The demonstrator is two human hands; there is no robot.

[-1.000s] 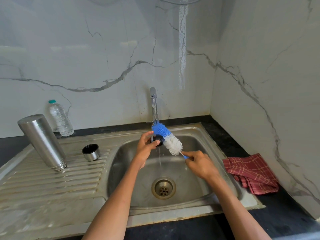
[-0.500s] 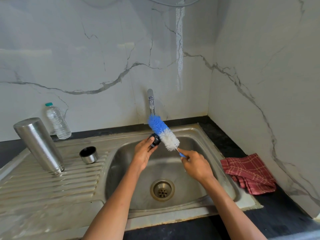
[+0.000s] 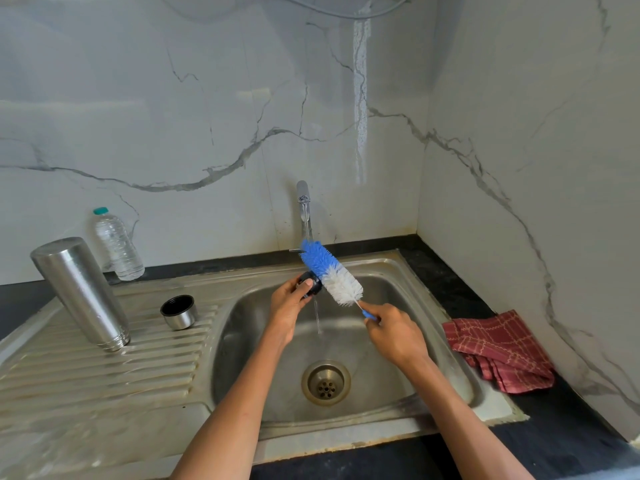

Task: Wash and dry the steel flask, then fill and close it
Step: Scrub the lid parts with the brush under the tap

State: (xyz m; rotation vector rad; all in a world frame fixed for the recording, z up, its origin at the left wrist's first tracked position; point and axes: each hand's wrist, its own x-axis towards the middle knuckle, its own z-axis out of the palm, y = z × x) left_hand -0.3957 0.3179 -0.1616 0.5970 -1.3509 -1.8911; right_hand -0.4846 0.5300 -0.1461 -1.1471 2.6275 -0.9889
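Observation:
The steel flask [image 3: 81,292] stands upside down and tilted on the ribbed drainboard [image 3: 86,368] at the left. Its steel cup lid [image 3: 179,312] sits mouth up beside it. Over the sink basin [image 3: 426,341] my left hand [image 3: 287,308] grips a small black stopper [image 3: 311,284] under a thin stream from the tap [image 3: 303,202]. My right hand [image 3: 394,332] holds the blue handle of a blue-and-white bottle brush [image 3: 330,271], whose bristles press against the stopper.
A clear plastic water bottle [image 3: 117,245] with a teal cap stands against the back wall. A red checked cloth [image 3: 498,351] lies on the dark counter right of the sink. The drain [image 3: 325,382] is in the basin's middle. Marble walls close the back and right.
The brush has shifted slightly along the stopper as both hands stay over the basin. Water runs down below the stopper again, as it did a second ago.

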